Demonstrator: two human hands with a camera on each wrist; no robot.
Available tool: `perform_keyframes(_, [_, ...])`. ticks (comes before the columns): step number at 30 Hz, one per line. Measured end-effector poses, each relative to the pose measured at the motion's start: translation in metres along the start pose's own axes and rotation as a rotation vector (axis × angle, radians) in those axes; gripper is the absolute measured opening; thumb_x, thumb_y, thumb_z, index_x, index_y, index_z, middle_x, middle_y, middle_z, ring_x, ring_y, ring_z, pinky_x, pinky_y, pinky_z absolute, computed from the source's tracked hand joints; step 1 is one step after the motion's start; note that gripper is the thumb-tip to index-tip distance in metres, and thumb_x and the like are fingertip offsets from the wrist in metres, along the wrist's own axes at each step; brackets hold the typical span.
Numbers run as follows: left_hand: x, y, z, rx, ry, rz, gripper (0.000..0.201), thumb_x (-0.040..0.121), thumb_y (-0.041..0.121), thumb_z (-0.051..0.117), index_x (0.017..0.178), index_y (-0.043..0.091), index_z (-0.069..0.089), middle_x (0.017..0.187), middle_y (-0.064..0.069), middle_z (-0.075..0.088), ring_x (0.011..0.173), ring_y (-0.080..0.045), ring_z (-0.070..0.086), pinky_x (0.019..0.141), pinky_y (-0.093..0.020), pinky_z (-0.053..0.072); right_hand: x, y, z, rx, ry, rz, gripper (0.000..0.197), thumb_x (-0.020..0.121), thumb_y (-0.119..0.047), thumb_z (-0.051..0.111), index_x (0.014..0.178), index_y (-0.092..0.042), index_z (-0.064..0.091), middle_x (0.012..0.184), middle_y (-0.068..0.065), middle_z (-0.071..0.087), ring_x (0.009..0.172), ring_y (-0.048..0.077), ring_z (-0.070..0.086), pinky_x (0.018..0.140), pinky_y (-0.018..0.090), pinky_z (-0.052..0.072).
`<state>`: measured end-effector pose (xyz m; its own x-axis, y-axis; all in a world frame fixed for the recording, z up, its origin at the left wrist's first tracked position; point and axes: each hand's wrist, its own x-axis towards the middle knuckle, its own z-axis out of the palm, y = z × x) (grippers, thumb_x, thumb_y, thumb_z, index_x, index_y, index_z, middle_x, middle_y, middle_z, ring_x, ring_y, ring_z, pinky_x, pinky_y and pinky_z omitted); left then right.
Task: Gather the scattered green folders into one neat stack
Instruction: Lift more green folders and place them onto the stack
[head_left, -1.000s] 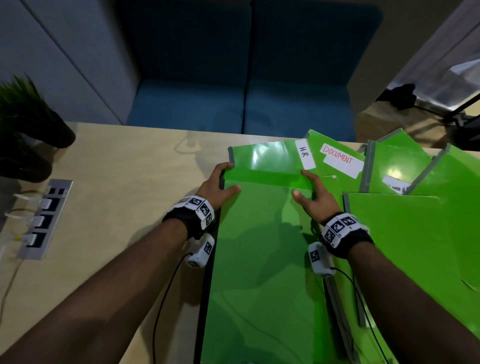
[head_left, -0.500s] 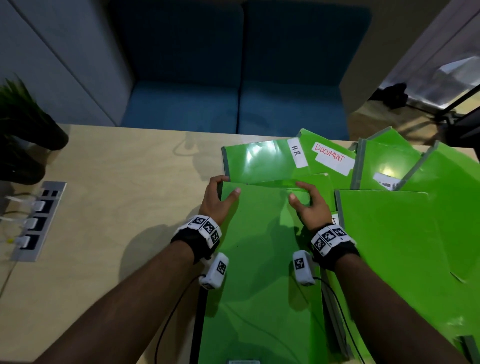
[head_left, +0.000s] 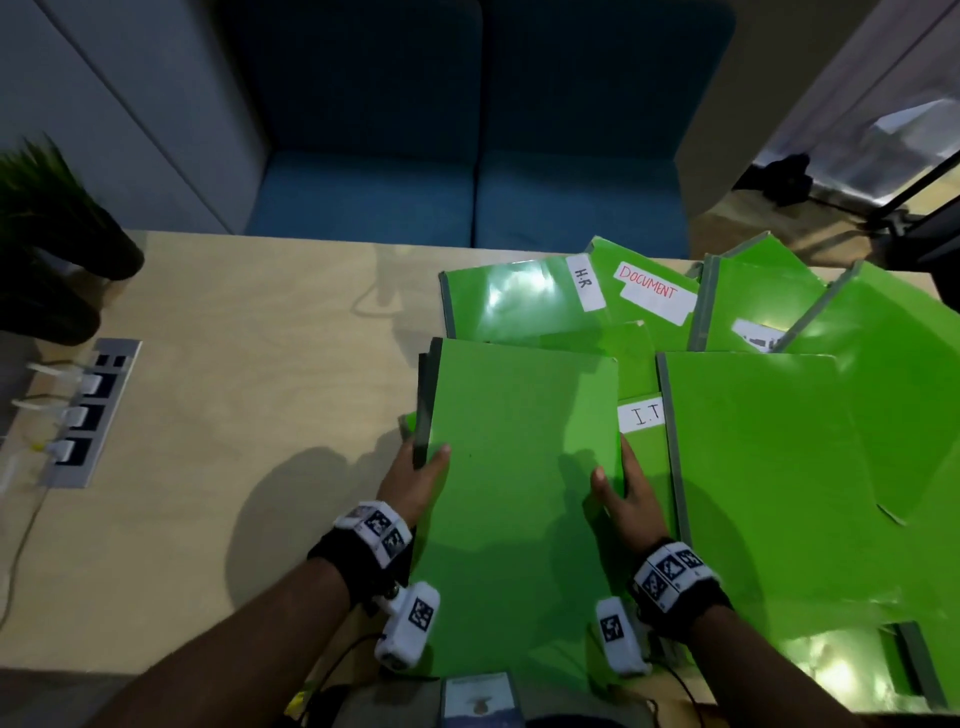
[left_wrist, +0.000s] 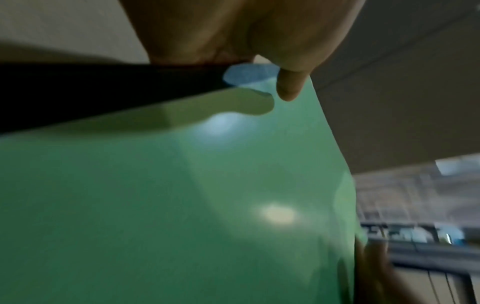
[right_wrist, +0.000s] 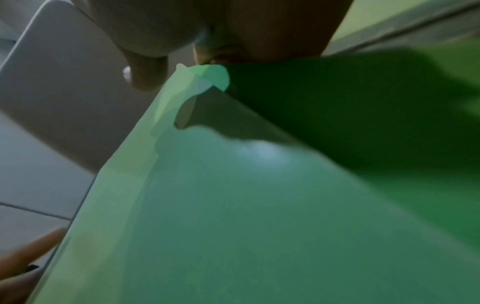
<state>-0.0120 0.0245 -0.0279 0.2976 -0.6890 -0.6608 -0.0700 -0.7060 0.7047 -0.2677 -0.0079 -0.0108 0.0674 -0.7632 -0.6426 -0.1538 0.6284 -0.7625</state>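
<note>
A plain green folder (head_left: 519, 467) lies on top of a small stack near the table's front edge. My left hand (head_left: 415, 478) grips its left, spine side, thumb on the cover. My right hand (head_left: 621, 493) grips its right edge the same way. Both wrist views show a thumb over a green cover (left_wrist: 182, 205) (right_wrist: 233, 205). Further green folders lie scattered behind and to the right: one labelled H.R (head_left: 514, 301), one labelled DOCUMENT (head_left: 649, 291), one labelled I.T (head_left: 641, 415), and a large plain one (head_left: 769, 467).
The wooden table (head_left: 234, 415) has a socket strip (head_left: 85, 410) with white plugs at its left edge. A dark potted plant (head_left: 47, 244) stands at the far left. A blue sofa (head_left: 467, 208) sits beyond the table. A small card (head_left: 480, 696) lies at the front edge.
Both hands have slid back from the folder's far edge to its two sides, nearer to me. The held folder has moved toward me, uncovering the I.T label.
</note>
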Motion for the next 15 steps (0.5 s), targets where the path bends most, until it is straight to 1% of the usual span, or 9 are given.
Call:
perform_keyframes(1, [-0.008, -0.005, 0.007, 0.003, 0.034, -0.022, 0.063, 0.094, 0.042, 0.054, 0.147, 0.02, 0.03, 0.148, -0.004, 0.042, 0.135, -0.029, 0.041, 0.109, -0.044, 0.031, -0.003, 0.001, 0.002, 0.021, 0.008, -0.013, 0.071, 0.097, -0.023, 0.053, 0.155, -0.037, 0.013, 0.163, 0.004, 0.011, 0.143, 0.031, 0.027, 0.098, 0.033, 0.034])
perform_keyframes(2, [-0.012, -0.006, 0.013, -0.041, 0.071, -0.044, 0.071, 0.092, 0.042, 0.057, 0.149, 0.019, 0.024, 0.151, -0.005, 0.038, 0.136, -0.03, 0.039, 0.11, -0.045, 0.03, -0.005, 0.0, 0.006, 0.055, 0.015, -0.021, 0.073, 0.096, -0.025, 0.056, 0.154, -0.041, 0.015, 0.162, 0.007, 0.013, 0.143, 0.036, 0.028, 0.101, 0.037, 0.034])
perform_keyframes(4, [-0.01, -0.006, 0.018, -0.163, 0.131, -0.072, 0.083, 0.086, 0.045, 0.064, 0.151, 0.017, 0.02, 0.153, -0.008, 0.034, 0.136, -0.032, 0.038, 0.111, -0.046, 0.03, -0.009, -0.001, 0.01, 0.075, 0.034, -0.032, 0.076, 0.09, -0.037, 0.064, 0.149, -0.05, 0.019, 0.156, 0.018, 0.023, 0.138, 0.05, 0.029, 0.106, 0.056, 0.036])
perform_keyframes(5, [-0.008, -0.005, 0.018, -0.188, 0.155, -0.063, 0.084, 0.085, 0.046, 0.064, 0.15, 0.016, 0.021, 0.153, -0.009, 0.036, 0.135, -0.032, 0.039, 0.112, -0.046, 0.031, -0.009, -0.001, 0.012, 0.032, 0.033, -0.053, 0.077, 0.088, -0.045, 0.064, 0.148, -0.053, 0.017, 0.154, 0.015, 0.025, 0.136, 0.052, 0.03, 0.105, 0.06, 0.037])
perform_keyframes(7, [-0.007, -0.003, 0.014, -0.171, 0.156, 0.006, 0.078, 0.089, 0.042, 0.062, 0.151, 0.016, 0.022, 0.152, -0.008, 0.037, 0.136, -0.03, 0.039, 0.112, -0.042, 0.03, -0.003, -0.004, 0.014, -0.115, 0.011, -0.103, 0.077, 0.09, -0.054, 0.057, 0.146, -0.06, 0.004, 0.16, 0.004, 0.016, 0.139, 0.04, 0.036, 0.104, 0.055, 0.039])
perform_keyframes(9, [-0.012, -0.001, 0.009, -0.148, 0.112, 0.111, 0.076, 0.092, 0.035, 0.06, 0.153, 0.017, 0.018, 0.155, -0.005, 0.032, 0.14, -0.026, 0.034, 0.114, -0.04, 0.028, 0.005, -0.008, 0.017, -0.178, 0.037, -0.122, 0.076, 0.092, -0.049, 0.055, 0.14, -0.068, -0.001, 0.162, 0.005, 0.013, 0.141, 0.035, 0.034, 0.107, 0.058, 0.036])
perform_keyframes(12, [-0.014, 0.001, 0.0, -0.121, 0.06, 0.201, 0.08, 0.091, 0.035, 0.061, 0.154, 0.023, 0.013, 0.16, 0.003, 0.02, 0.145, -0.019, 0.023, 0.119, -0.043, 0.021, 0.01, -0.005, 0.018, -0.172, 0.074, -0.137, 0.078, 0.092, -0.039, 0.061, 0.138, -0.07, 0.007, 0.161, 0.002, 0.023, 0.142, 0.033, 0.033, 0.106, 0.062, 0.037])
perform_keyframes(14, [-0.019, 0.006, -0.007, -0.073, 0.01, 0.236, 0.079, 0.093, 0.035, 0.058, 0.154, 0.028, 0.008, 0.155, 0.016, 0.012, 0.142, -0.007, 0.017, 0.118, -0.034, 0.014, 0.006, -0.004, 0.019, -0.168, 0.097, -0.18, 0.076, 0.091, -0.04, 0.062, 0.142, -0.066, 0.011, 0.159, -0.002, 0.028, 0.141, 0.03, 0.035, 0.108, 0.059, 0.037])
perform_keyframes(15, [-0.02, 0.007, -0.01, -0.034, -0.006, 0.25, 0.079, 0.094, 0.033, 0.056, 0.154, 0.029, 0.004, 0.149, 0.022, 0.011, 0.136, -0.002, 0.016, 0.113, -0.028, 0.013, 0.006, -0.006, 0.02, -0.172, 0.118, -0.206, 0.074, 0.092, -0.041, 0.06, 0.145, -0.061, 0.012, 0.16, -0.003, 0.028, 0.142, 0.028, 0.034, 0.112, 0.056, 0.033])
